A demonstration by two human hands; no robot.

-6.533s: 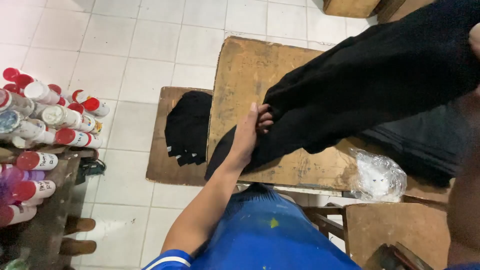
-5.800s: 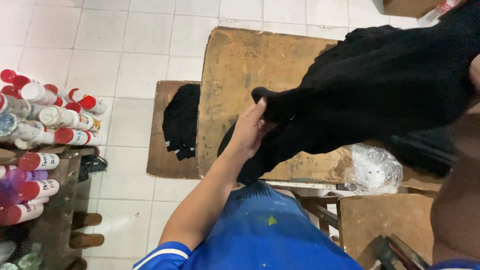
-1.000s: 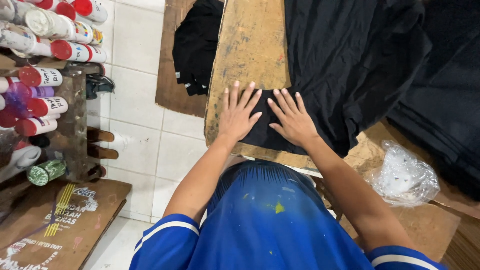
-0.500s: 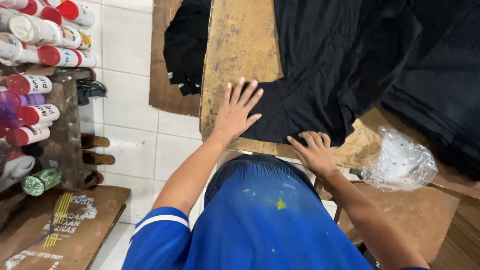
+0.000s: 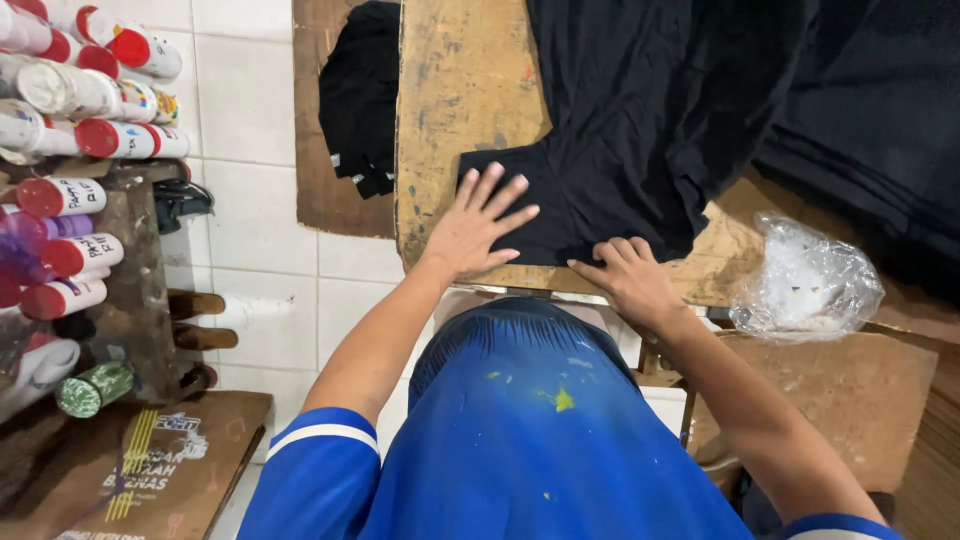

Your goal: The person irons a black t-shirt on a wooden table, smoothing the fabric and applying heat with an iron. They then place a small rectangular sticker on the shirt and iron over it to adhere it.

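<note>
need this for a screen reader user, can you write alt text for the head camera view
Seen from above, a person in a blue shirt presses a black garment on a worn wooden board: left hand flat with fingers spread, right hand at the garment's near edge. Red-capped spray cans fill a rack on the left, and a crumpled clear plastic bag lies to the right.

Red-capped labelled bottles (image 5: 75, 140) left; crumpled, perhaps empty, clear bag (image 5: 805, 280) right

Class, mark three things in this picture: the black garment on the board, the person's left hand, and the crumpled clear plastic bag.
black garment (image 5: 640, 120), head view, on the flat middle of the cloth.
left hand (image 5: 470, 228), head view, on the back of the hand.
clear plastic bag (image 5: 805, 280), head view, on its crumpled middle.
</note>
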